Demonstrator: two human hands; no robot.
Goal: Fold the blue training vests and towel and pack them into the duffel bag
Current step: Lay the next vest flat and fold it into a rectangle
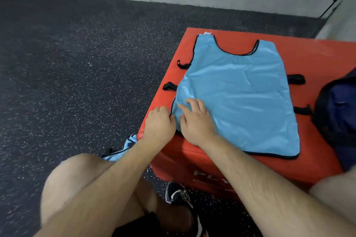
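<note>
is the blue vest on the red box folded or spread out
Spread out: the blue vest lies flat on the red box, neckline and hem both showing.

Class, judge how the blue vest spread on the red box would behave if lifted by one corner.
The blue vest probably flops and drapes: it lies flat with soft creases. Likely very light, as the cloth looks thin. Its sheen suggests it may slide on the smooth red box.
</note>
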